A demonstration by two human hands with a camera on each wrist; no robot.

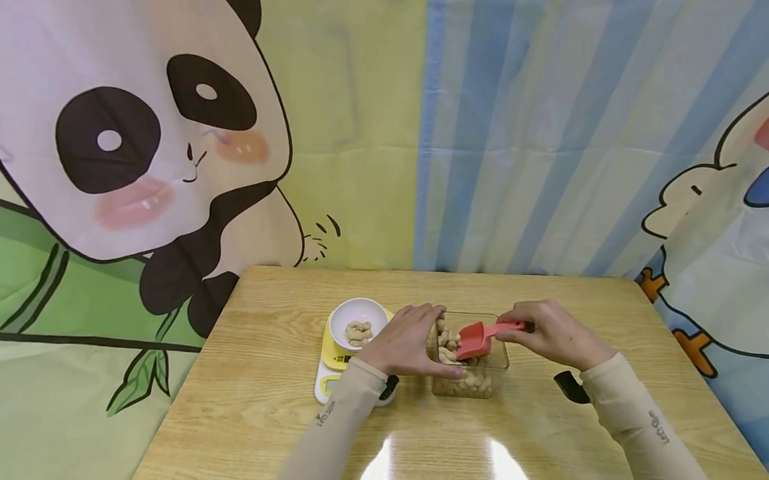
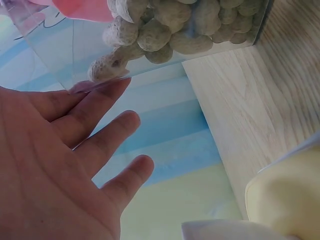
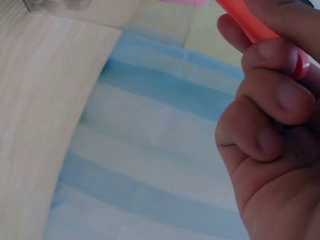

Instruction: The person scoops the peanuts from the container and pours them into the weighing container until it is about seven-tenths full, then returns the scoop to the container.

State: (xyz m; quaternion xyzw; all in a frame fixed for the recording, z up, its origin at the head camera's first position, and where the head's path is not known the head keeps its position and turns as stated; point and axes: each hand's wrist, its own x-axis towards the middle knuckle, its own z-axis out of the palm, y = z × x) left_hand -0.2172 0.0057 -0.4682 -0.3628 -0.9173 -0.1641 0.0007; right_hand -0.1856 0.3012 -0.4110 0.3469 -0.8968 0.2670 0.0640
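Note:
A clear plastic box [image 1: 464,391] holding peanuts in their shells [image 1: 475,381] stands on the table. My left hand [image 1: 408,343] holds this box from its left side, thumb along the near wall and fingertips at the far left corner. In the left wrist view, two fingertips meet the box wall while the other fingers [image 2: 127,177] stand away from it. My right hand [image 1: 552,332] grips the handle of a red scoop [image 1: 475,340], its fingers curled round it in the right wrist view. The scoop's head is inside the box, at the peanuts.
Left of the box is a yellow and white kitchen scale [image 1: 323,389], partly behind my left forearm. On it sits a white bowl [image 1: 337,324] with some peanuts [image 1: 358,333]. A printed curtain [image 1: 362,159] hangs behind the wooden table [image 1: 252,407].

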